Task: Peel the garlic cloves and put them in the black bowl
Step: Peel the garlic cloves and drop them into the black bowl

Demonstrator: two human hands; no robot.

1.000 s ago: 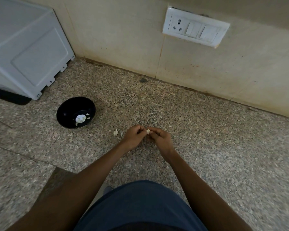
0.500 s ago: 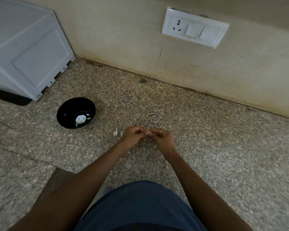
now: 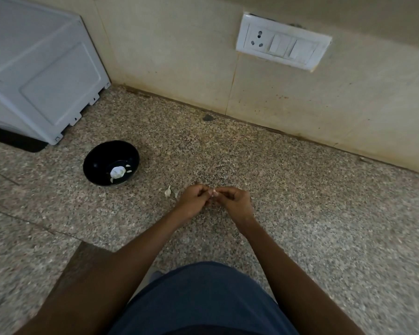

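Head view is looking down over a dark blue garment [image 3: 203, 301] at the bottom edge, with two bare forearms reaching forward over a speckled brown-and-grey granite counter [image 3: 300, 213]. Both hands are meeting above the stone just past the forearms. The left hand [image 3: 194, 199] is curling its fingers inward, and the right hand [image 3: 235, 200] is curling likewise, their fingertips coming together on a small pale garlic clove [image 3: 214, 192] that is showing only as a sliver between them; both hands are pinching it, though how much skin is on it is too small to tell. Just left of the left hand, a small white garlic piece with a pointed tip [image 3: 168, 191] is lying on the counter, apart from the fingers. Farther left and a little farther back, the round black bowl [image 3: 99, 158] is sitting upright on the stone, well apart from the hands, and is holding a white lump of garlic [image 3: 117, 171] and a few pale slivers beside it. Beyond the bowl, a pale grey boxy appliance [image 3: 34, 68] is standing against the cream tiled wall [image 3: 179, 56], and higher on that wall to the right a white socket-and-switch plate [image 3: 282, 42] is sitting slightly tilted.
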